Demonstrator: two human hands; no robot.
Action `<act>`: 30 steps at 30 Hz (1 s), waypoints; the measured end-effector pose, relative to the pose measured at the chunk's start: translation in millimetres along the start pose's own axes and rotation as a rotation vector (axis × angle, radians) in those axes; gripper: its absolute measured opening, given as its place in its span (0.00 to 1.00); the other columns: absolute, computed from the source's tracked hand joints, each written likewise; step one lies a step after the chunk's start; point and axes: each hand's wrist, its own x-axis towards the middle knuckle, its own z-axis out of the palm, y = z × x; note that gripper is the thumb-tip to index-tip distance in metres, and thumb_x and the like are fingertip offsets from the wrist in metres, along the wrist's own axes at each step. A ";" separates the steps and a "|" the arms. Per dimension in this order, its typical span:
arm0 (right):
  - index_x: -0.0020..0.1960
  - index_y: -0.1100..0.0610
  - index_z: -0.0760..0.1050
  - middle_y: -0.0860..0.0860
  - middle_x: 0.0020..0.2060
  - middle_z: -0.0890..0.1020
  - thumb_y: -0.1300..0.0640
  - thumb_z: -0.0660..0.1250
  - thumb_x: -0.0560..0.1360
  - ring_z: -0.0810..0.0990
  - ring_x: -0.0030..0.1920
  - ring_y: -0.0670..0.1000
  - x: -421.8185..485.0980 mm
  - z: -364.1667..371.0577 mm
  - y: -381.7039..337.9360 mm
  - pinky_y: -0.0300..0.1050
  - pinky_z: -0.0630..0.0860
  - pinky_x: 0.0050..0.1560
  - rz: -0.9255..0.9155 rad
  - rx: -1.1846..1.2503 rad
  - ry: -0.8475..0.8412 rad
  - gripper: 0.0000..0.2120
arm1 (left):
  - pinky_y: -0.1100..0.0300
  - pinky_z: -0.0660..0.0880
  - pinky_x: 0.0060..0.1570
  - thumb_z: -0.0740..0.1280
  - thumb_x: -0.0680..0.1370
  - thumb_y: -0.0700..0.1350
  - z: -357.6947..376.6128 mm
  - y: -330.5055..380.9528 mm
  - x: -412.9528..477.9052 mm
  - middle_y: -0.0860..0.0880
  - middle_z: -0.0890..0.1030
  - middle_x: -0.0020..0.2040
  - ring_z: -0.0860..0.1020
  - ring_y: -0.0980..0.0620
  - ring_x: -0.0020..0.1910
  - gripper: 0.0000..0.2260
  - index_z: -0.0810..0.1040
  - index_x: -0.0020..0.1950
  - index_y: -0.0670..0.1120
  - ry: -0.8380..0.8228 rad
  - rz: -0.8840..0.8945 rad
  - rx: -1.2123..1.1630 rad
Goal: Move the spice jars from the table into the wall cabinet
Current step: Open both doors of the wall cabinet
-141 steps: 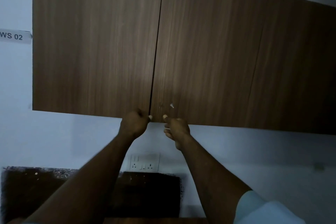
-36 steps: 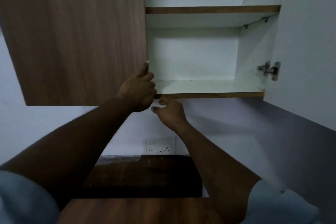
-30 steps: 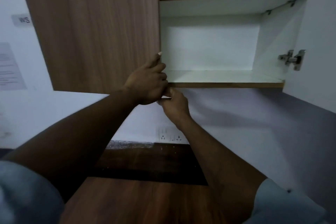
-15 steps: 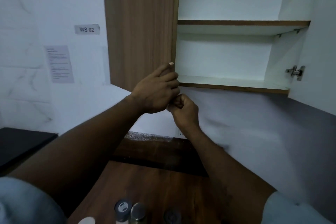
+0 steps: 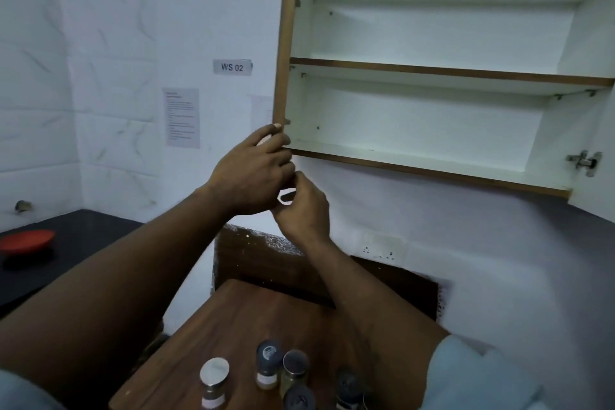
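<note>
Five spice jars [image 5: 269, 363], I think (the bottom edge is cutting a couple off and it's blurry down there), are sitting in a tight cluster on the wooden table [image 5: 246, 313], right at the near edge of the view. They're all standing upright, long axis vertical, lids pointing up at the camera, with the silver-lidded jar [image 5: 214, 373] sitting leftmost. Both hands are hanging well above them and further out, so the jars are lying straight down and back toward the person from either hand. The right hand [image 5: 304, 213] is sitting lower, so I'm guessing it's the nearer one for a top-down grab on a lid. Its fingers are curling in under the other hand and touching it; I can't tell if it's pinching anything. The left hand [image 5: 248, 173] is gripping the edge of the left cabinet door [image 5: 283, 43], fingers wrapping round it. Beyond that the wall cabinet [image 5: 432, 71] is standing open, with no jar sitting on the bottom shelf [image 5: 416, 158] yet.
</note>
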 end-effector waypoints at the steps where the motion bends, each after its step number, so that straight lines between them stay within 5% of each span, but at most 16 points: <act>1: 0.55 0.46 0.76 0.41 0.51 0.83 0.46 0.75 0.70 0.82 0.46 0.44 2.9 5.9 -6.0 0.46 0.80 0.45 -0.017 0.005 -0.040 0.16 | 0.42 0.60 0.74 0.55 0.77 0.45 -0.7 -6.6 -8.5 0.44 0.83 0.45 0.75 0.40 0.63 0.17 0.84 0.46 0.44 -0.013 -0.027 0.017; 8: 0.72 0.46 0.71 0.46 0.68 0.79 0.48 0.73 0.74 0.79 0.64 0.52 30.0 58.8 -40.3 0.49 0.77 0.63 -0.049 0.076 -0.275 0.28 | 0.44 0.60 0.74 0.60 0.74 0.42 -4.2 -59.0 -62.8 0.45 0.85 0.54 0.72 0.38 0.67 0.15 0.86 0.52 0.43 -0.241 -0.184 0.187; 14: 0.81 0.48 0.56 0.49 0.77 0.69 0.56 0.70 0.73 0.72 0.71 0.56 46.0 90.1 -63.0 0.50 0.74 0.65 -0.122 -0.013 -0.499 0.40 | 0.47 0.58 0.75 0.61 0.75 0.49 3.6 -81.5 -90.2 0.50 0.81 0.63 0.71 0.44 0.69 0.18 0.80 0.62 0.49 -0.620 -0.433 0.287; 18: 0.82 0.50 0.53 0.50 0.79 0.64 0.58 0.69 0.72 0.68 0.75 0.57 51.3 99.5 -65.9 0.55 0.72 0.70 -0.124 -0.033 -0.556 0.43 | 0.43 0.53 0.77 0.62 0.76 0.51 11.4 -81.8 -99.5 0.48 0.73 0.74 0.60 0.43 0.79 0.24 0.75 0.71 0.46 -0.645 -0.411 0.348; 20: 0.81 0.50 0.55 0.51 0.78 0.66 0.59 0.70 0.73 0.69 0.74 0.58 52.5 100.1 -64.9 0.57 0.73 0.70 -0.132 -0.012 -0.550 0.41 | 0.41 0.54 0.76 0.63 0.74 0.49 13.5 -75.7 -90.6 0.47 0.77 0.70 0.64 0.44 0.77 0.22 0.79 0.67 0.46 -0.570 -0.415 0.341; 24: 0.78 0.50 0.62 0.53 0.71 0.75 0.61 0.70 0.71 0.76 0.66 0.59 56.2 95.1 -58.0 0.53 0.77 0.61 -0.159 0.032 -0.523 0.37 | 0.49 0.63 0.68 0.62 0.71 0.48 15.1 -65.9 -66.3 0.51 0.84 0.54 0.79 0.48 0.57 0.15 0.84 0.53 0.50 -0.527 -0.488 0.283; 30: 0.82 0.50 0.54 0.51 0.79 0.65 0.57 0.70 0.73 0.68 0.75 0.57 60.7 75.6 -32.8 0.54 0.71 0.71 -0.184 -0.151 -0.526 0.42 | 0.46 0.63 0.72 0.63 0.74 0.47 27.1 -53.8 -62.1 0.51 0.85 0.50 0.81 0.47 0.53 0.11 0.82 0.53 0.48 -0.554 -0.546 0.205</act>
